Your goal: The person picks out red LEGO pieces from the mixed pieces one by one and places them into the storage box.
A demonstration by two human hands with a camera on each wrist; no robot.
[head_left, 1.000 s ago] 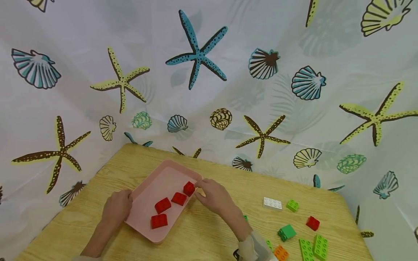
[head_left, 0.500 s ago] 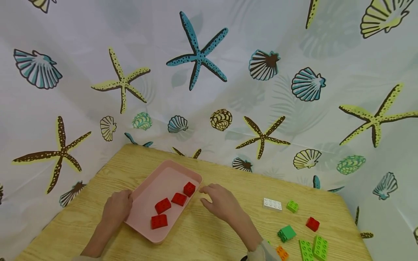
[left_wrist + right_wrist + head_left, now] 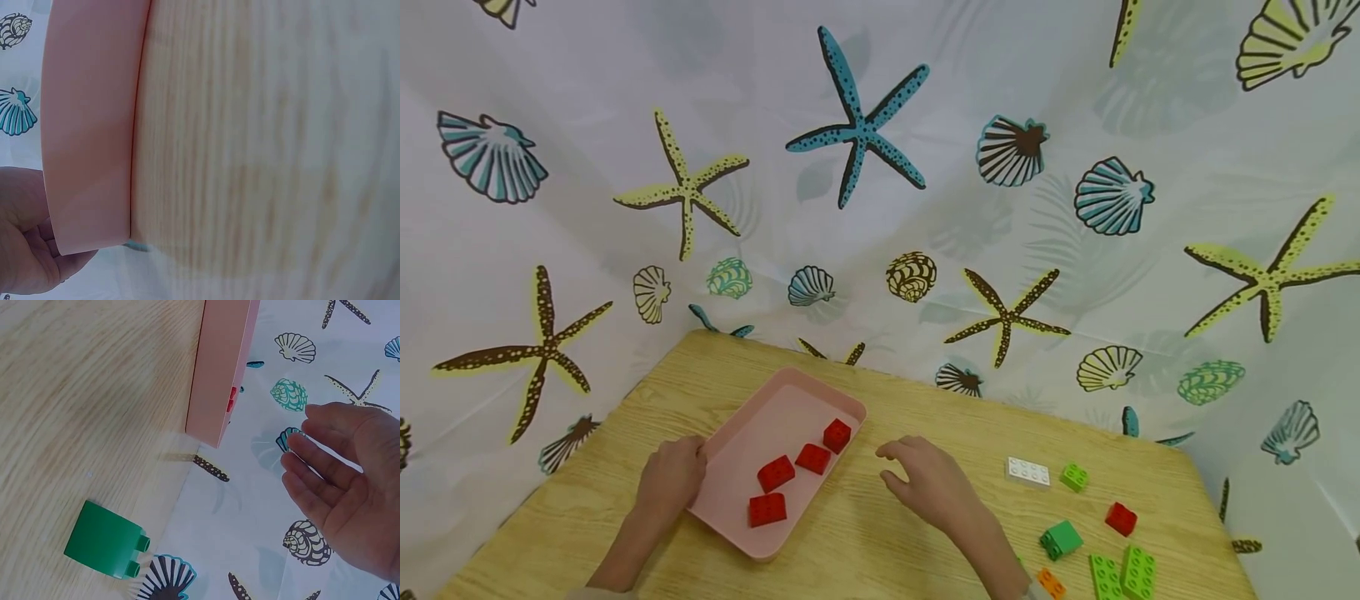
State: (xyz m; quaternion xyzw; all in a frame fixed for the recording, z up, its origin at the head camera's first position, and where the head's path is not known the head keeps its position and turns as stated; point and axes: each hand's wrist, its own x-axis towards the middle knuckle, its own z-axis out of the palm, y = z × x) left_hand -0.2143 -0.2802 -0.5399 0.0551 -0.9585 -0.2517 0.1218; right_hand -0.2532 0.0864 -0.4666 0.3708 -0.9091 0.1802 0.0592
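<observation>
Tray (image 3: 775, 427) looks light, stiff; our left hand (image 3: 673, 473) grips its rim (image 3: 743, 409) sensibly; opposite, our right hand (image 3: 927, 479) hangs loose.

Noted L hand (image 3: 25, 234) part-hidden by tray (image 3: 90, 144), lower left, L-wrist view. Noted orange brick (image 3: 1051, 583) cut by btm edge, head view.

The tray (image 3: 767, 417) is plain pink, and the four blocks (image 3: 777, 473) in it are red. On the desk (image 3: 865, 550), tan with streaky wood grain, are a white block (image 3: 1028, 471), a red one (image 3: 1122, 518), a green one (image 3: 1062, 540), an orange one (image 3: 1052, 583) and three lime ones (image 3: 1138, 572). The whitish cloth (image 3: 925, 229) bears starfish (image 3: 863, 133) and shells (image 3: 1111, 197) in blue, yellow, brown and sea-green, some of the starfish dotted. The sleeve (image 3: 602, 594) is beige.
</observation>
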